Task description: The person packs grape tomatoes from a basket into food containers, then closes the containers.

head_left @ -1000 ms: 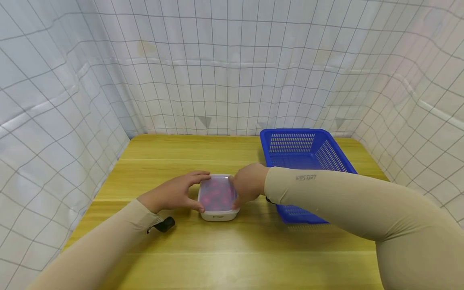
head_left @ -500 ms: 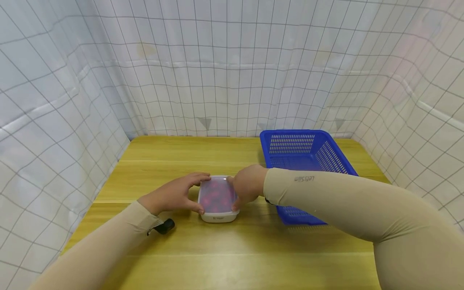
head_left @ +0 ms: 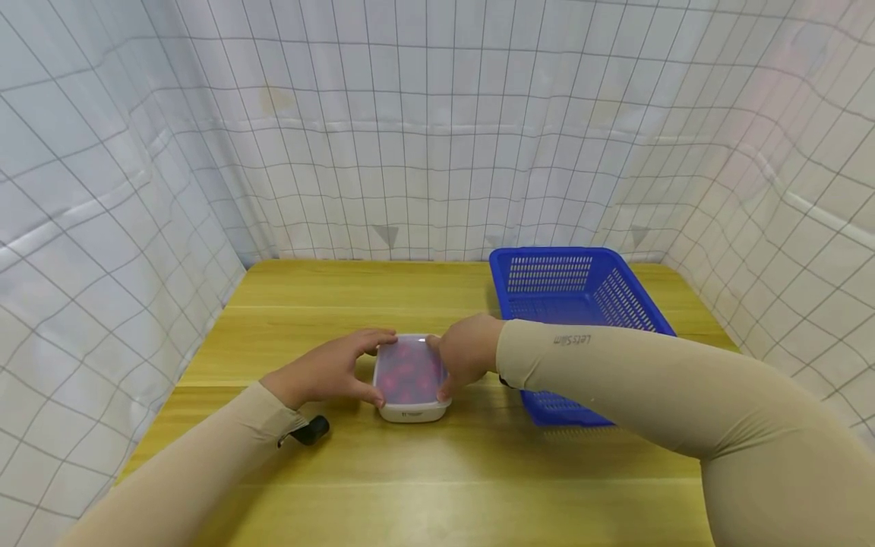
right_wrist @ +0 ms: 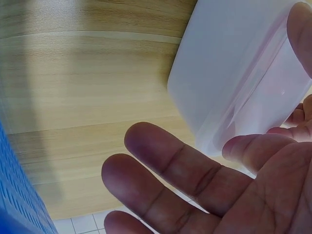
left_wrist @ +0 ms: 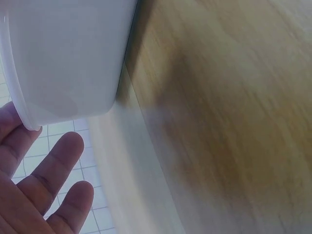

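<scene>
A white rectangular food container [head_left: 413, 415] with a translucent lid [head_left: 410, 368] stands on the wooden table. Blurred reddish-pink contents show through the lid. My left hand [head_left: 328, 371] holds its left side, the thumb at the near corner and the index finger at the far one. On the opposite side my right hand [head_left: 470, 351] spans the lid edge the same way, thumb near and index finger far. In the left wrist view, two fingers of the left hand [left_wrist: 41, 178] stick out free of the rim. The right wrist view shows the right hand's [right_wrist: 234, 190] other fingers extended beside the container's wall [right_wrist: 219, 63].
A blue slotted plastic basket [head_left: 567, 257] stands at the right of the table [head_left: 383, 486], partly behind my right forearm. A small black object [head_left: 312, 430] is at my left wrist. White grid-patterned curtains [head_left: 437, 152] enclose the table's back and sides.
Both hands keep their places on the container. The right index finger lies slightly further in over the far corner of the lid. The whole scene sits slightly lower in the head view.
</scene>
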Motion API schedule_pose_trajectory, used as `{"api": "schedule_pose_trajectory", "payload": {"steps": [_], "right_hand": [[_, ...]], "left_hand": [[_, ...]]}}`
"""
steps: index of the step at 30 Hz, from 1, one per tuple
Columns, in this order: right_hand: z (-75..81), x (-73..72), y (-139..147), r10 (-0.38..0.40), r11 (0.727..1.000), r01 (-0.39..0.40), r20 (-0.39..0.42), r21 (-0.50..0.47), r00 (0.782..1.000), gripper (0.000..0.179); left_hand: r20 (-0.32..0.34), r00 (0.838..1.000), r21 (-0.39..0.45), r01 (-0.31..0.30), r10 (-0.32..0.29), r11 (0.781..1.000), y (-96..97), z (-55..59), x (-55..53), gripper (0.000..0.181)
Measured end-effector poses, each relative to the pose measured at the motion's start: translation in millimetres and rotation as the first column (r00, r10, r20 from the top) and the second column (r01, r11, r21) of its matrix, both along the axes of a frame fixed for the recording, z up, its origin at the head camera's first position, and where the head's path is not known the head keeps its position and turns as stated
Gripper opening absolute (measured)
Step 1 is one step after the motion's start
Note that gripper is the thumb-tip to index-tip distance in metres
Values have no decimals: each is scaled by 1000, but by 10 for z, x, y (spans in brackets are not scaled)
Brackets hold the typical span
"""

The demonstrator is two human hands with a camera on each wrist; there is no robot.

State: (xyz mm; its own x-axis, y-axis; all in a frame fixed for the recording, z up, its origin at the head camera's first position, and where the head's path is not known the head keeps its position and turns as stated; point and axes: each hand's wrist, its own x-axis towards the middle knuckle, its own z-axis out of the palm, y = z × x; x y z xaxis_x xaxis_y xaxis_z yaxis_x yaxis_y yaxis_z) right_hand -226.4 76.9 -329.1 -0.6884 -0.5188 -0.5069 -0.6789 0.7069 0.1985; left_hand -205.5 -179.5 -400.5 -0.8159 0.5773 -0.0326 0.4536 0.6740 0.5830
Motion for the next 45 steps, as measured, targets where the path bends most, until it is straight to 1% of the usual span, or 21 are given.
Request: {"api": "schedule_pose_trajectory", "payload": {"steps": [6,11,15,19,23,26,29,37,39,45], "right_hand": [[-10,4,-1,-3,1000,3,10,-1,1000,104],[-23,-1,1,-8,1000,8,23,-10,1000,103],[-21,-6,1,-8,1000,8,30,-17,1000,104],[0,-6,0,-3,1000,3,26,-16,1000,103],[10,-2,-2,8,1000,-8,18,-14,1000,102],[6,-2,-4,8,1000,-8,16,-9,1000,102],[-2,-4,-9,0,1000,0,20,-9,1000,103],[9,-8,-18,27,999,-26,15,-34,1000,99],[9,-11,-16,28,999,-28,16,-35,999,100],[-8,-34,-6,1,999,0,35,-41,999,102]], "left_hand": [[-3,1000,13,1,-1,1000,-11,-40,4,105],[-6,1000,7,-1,1,1000,-8,-60,21,104],[6,1000,13,2,-2,1000,-9,-61,33,103],[23,1000,18,-6,5,1000,-26,-65,30,98],[-1,1000,10,-21,21,1000,-46,-66,21,95],[-39,999,-9,-28,28,1000,-54,-65,17,97],[-59,998,-23,-25,24,999,-59,-62,18,98],[-8,1000,-34,-15,15,999,-69,-31,24,97],[-21,1000,-46,-11,10,999,-67,-19,24,96],[-48,999,-80,-8,4,997,-74,-5,18,96]]}}
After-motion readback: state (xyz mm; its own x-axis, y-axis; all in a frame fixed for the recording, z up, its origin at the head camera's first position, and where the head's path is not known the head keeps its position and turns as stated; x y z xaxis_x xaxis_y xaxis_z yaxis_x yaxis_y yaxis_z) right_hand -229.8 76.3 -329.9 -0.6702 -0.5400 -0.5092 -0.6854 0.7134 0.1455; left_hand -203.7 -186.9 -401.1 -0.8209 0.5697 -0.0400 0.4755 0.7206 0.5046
